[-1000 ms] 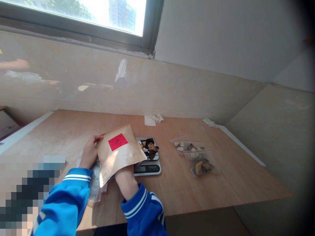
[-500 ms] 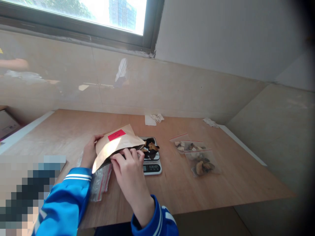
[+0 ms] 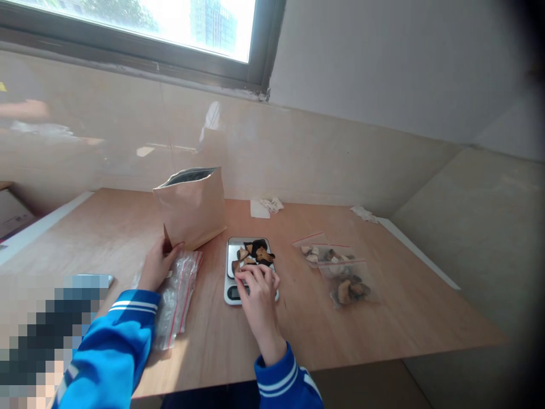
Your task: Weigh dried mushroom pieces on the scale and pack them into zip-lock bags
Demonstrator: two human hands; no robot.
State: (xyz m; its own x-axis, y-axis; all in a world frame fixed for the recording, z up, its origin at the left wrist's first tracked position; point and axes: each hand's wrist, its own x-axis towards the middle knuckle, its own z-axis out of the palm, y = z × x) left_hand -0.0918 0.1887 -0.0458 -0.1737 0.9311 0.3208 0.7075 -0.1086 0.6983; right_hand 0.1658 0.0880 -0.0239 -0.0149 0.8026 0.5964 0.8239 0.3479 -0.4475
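The brown kraft paper bag (image 3: pixel 193 213) stands upright with its mouth gaping at the top. My left hand (image 3: pixel 159 264) pinches its lower left corner, just beside several clear zip bags (image 3: pixel 176 304) with red strips. Over the front of a white kitchen scale (image 3: pixel 229 289) is my right hand (image 3: pixel 260 304), its fingers closed at a brown dried mushroom slice (image 3: pixel 236 267). More dried mushroom slices (image 3: pixel 264 254), dark and curled, lie on the scale's plate. My right fingers partly cover the scale's display and buttons.
Right of the scale lie clear zip bags (image 3: pixel 351 289) holding dried mushroom pieces. Crumpled white paper (image 3: pixel 272 204) rests along the wall, with another piece (image 3: pixel 364 213) farther right. A box (image 3: pixel 15 216) stands at the far left. The wooden table (image 3: pixel 404 312) ends at a front edge.
The paper bag has gone from tilted toward me to upright farther back, its red label no longer showing. My right hand has left the bag's mouth and moved right, down to the scale.
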